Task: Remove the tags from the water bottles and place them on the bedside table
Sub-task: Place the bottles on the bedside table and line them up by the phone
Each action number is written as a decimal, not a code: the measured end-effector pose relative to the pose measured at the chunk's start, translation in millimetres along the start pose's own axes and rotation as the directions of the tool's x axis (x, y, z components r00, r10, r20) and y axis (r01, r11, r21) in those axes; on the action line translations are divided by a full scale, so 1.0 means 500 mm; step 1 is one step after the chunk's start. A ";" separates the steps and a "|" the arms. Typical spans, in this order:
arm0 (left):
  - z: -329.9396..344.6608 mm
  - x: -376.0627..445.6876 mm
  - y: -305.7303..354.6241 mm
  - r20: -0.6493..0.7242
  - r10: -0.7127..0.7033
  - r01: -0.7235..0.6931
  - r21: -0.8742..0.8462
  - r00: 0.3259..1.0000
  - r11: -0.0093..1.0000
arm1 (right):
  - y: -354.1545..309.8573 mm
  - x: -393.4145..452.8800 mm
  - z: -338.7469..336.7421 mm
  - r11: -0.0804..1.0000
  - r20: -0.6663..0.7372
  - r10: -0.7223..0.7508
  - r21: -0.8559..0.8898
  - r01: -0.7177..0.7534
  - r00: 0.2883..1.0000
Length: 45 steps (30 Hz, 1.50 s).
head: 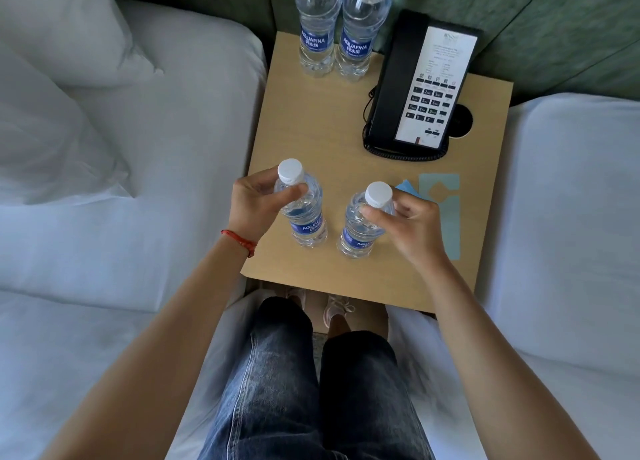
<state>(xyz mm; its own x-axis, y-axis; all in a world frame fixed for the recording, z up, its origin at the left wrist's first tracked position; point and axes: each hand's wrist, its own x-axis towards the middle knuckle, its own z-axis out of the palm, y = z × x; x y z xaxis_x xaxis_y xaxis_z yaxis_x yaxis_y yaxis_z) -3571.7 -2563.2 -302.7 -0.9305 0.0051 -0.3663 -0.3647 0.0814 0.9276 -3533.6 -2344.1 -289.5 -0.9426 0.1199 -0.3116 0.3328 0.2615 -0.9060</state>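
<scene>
Two small water bottles with white caps and blue labels stand upright near the front of the wooden bedside table (311, 127). My left hand (254, 205) grips the left bottle (306, 217) by its shoulder. The right bottle (360, 231) is held just below its cap by my right hand (414, 225). No tag hangs on either neck. A pale blue tag (448, 213) lies flat on the table to the right of my right hand. A second blue piece (408, 187) peeks out behind that hand.
Two taller water bottles (317, 26) (363, 29) stand at the table's back edge. A black telephone (420, 88) with a coiled cord fills the back right. White beds flank the table, with a pillow (59, 88) on the left. My legs are below the front edge.
</scene>
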 end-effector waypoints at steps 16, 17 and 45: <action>-0.026 0.215 0.112 -0.009 0.090 -0.089 0.053 0.996 0.995 | -0.119 0.214 0.016 0.995 -0.081 0.004 0.097 0.003 0.997; -0.026 0.229 0.119 -0.010 0.102 -0.101 0.060 0.995 0.993 | -0.125 0.229 0.015 0.996 -0.096 0.005 0.095 0.004 0.995; -0.025 0.364 0.155 0.220 0.200 -0.231 0.129 0.955 0.964 | -0.125 0.348 0.062 0.981 -0.201 -0.105 0.142 0.135 0.974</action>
<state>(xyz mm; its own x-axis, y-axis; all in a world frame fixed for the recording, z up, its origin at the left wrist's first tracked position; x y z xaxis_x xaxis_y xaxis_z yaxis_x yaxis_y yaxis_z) -3770.0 -2568.6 -296.4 -0.9538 0.2399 -0.1807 -0.1318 0.2063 0.9696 -3719.1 -2369.2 -295.8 -0.9474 0.2820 -0.1511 0.1956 0.1369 -0.9711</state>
